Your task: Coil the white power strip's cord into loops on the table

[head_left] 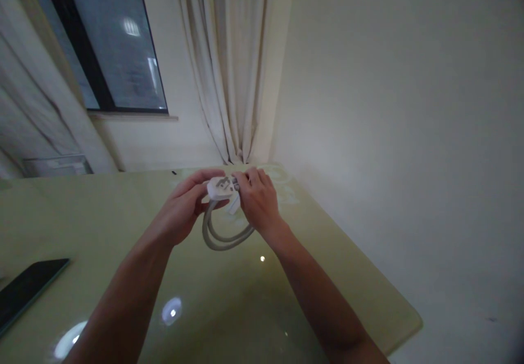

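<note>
A white plug [221, 187] is sitting between the two hands, held up over the far part of the yellow-green table [360, 276], with its grey cable [223, 239] hanging below it in a loop. The left hand [182, 214] is pinching the plug's left side between thumb and curled fingers, while the right hand [258, 200] is closing its bent fingers over the right end. A dark phone [28, 290] is lying flat near the table's left edge, well apart.

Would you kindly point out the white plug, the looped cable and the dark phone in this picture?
white plug [220, 187], head view, on its flat top face.
looped cable [221, 243], head view, on the bottom of the loop.
dark phone [28, 287], head view, on the middle of its screen.
</note>
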The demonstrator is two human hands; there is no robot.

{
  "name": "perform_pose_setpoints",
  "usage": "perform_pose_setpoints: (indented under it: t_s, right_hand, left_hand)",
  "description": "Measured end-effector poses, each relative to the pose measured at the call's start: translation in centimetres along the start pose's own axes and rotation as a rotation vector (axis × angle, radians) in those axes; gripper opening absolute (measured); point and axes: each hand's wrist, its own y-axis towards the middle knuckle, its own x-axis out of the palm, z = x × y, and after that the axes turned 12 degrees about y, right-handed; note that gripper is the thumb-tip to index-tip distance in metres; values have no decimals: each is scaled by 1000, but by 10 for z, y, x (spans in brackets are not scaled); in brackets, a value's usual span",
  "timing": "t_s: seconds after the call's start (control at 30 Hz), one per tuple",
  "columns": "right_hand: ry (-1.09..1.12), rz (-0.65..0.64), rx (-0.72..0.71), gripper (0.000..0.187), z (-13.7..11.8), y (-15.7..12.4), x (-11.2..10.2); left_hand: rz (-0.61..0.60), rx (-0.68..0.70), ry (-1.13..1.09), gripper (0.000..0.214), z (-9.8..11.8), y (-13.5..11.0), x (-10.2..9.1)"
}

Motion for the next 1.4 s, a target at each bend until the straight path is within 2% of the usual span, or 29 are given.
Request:
perform_pose_setpoints:
  t_s: [0.1,0.17,0.23,0.33,0.4,0.5,0.53,0.6,0.67,0.7,0.73,0.77,0.87,0.97,1.03,1.1,1.2,1.27,1.33,1.4]
  right_hand:
    - [72,115,24,24,12,1,-2]
    - [181,174,41,28,22,2,-3]
    - [274,238,75,32,30,1,-4]
    - [366,370,138,25,38,1,-7]
    - [466,443,206,20,42,1,-10]
    - [717,504,354,29,47,3,-15]
    - [826,521,397,32,48,5,-17]
    - [1051,566,457,34,50,7,-21]
    - [1235,603,485,34,50,10,-24]
    - [1301,614,488,34,49,10,-26]
    - [1354,617,485,34,47,11,-27]
    - [1400,608,476,35,45,11,-29]
    - [1494,542,437,37,41,10,-34]
    - [1514,466,421,38,39,9,-36]
    - [1480,392,418,34,39,9,-36]
    - [1389,284,399,28,38,8,-33]
    - [1176,123,343,24,36,7,-25]
    - [1007,80,280,15,34,6,-21]
    - [825,82,189,4,33,6,-18]
    - [665,80,112,13,33,5,-16]
  left_hand:
    - [-37,-2,37,29,-4,4,-7]
    - [-88,-47,81,28,-8,7,-13]
    - [-199,-106,100,30,-15,11,-16]
    - [-412,-154,50,38,-30,15,-14]
    - [-458,-151,29,41,-38,15,-8]
    - [-474,-178,108,37,-45,10,5]
    - [-527,-204,150,38,-48,7,11]
    - [-712,-273,213,50,-54,-2,25]
    - [-877,-349,187,61,-66,-11,45]
    - [-897,-388,130,63,-74,-14,56]
    - [-863,-440,31,62,-82,-16,68]
    - [-772,-506,-79,61,-89,-16,78]
    - [-372,-557,-444,49,-102,-8,97]
    - [-15,-448,-680,28,-96,7,88]
    - [92,-344,-725,17,-85,16,71]
    - [100,-195,-710,5,-72,21,51]
    - [15,2,-563,21,-55,25,24]
    - [-70,13,-437,34,-45,24,11]
    - [-136,-56,-343,57,-37,23,4]
    - [-127,-125,-256,76,-33,21,2]
